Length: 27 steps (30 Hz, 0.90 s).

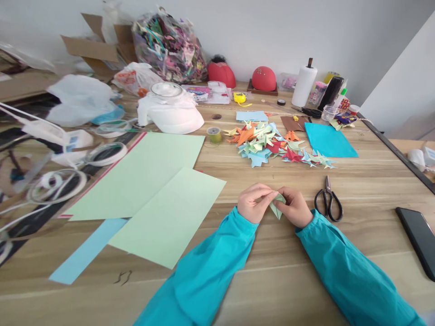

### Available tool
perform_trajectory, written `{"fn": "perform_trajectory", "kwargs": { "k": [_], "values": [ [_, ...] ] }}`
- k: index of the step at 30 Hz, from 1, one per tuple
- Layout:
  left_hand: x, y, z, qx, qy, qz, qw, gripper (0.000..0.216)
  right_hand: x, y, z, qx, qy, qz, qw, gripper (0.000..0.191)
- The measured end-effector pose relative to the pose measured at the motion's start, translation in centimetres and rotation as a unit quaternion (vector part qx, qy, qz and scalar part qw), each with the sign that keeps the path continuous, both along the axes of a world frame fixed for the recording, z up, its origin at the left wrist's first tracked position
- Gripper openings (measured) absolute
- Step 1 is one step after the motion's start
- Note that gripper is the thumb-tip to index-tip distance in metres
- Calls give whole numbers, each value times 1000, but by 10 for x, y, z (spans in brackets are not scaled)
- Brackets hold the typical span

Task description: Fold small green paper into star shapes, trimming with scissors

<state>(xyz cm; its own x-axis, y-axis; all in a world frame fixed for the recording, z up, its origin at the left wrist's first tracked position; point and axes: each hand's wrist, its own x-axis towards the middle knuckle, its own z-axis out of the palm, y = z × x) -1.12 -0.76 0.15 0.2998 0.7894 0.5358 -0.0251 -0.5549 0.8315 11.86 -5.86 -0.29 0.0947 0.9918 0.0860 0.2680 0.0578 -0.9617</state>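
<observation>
My left hand (254, 203) and my right hand (296, 207) meet over the wooden table (272, 271), both pinched on a small folded piece of pale green paper (277, 204). Both arms wear teal sleeves. Black scissors (328, 203) lie just right of my right hand. A heap of folded paper figures (272, 145) in orange, green, blue and red lies further back on the table.
Two large pale green sheets (152, 190) and a light blue strip (86, 251) lie to the left. A teal sheet (329, 139), a green thread spool (214, 134), a paper towel roll (303, 85), a white appliance (170, 111), bags and tape rolls (105, 154) crowd the back and left. A black phone (418, 237) lies at right.
</observation>
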Motion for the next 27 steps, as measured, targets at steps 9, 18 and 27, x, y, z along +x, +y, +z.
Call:
{"fn": "perform_trajectory", "kwargs": {
  "k": [9, 18, 27],
  "values": [
    [-2, -2, 2, -37, 1, -15, 999, 16, 0, 1, 0, -18, 54, -12, 998, 5],
    [-3, -5, -1, -28, 6, -48, 998, 17, 1, 2, 2, -26, 97, -30, 995, 11],
    [-2, -4, -2, -21, 3, -44, 999, 17, 0, 1, 2, -28, 77, -25, 996, 11]
  ]
}}
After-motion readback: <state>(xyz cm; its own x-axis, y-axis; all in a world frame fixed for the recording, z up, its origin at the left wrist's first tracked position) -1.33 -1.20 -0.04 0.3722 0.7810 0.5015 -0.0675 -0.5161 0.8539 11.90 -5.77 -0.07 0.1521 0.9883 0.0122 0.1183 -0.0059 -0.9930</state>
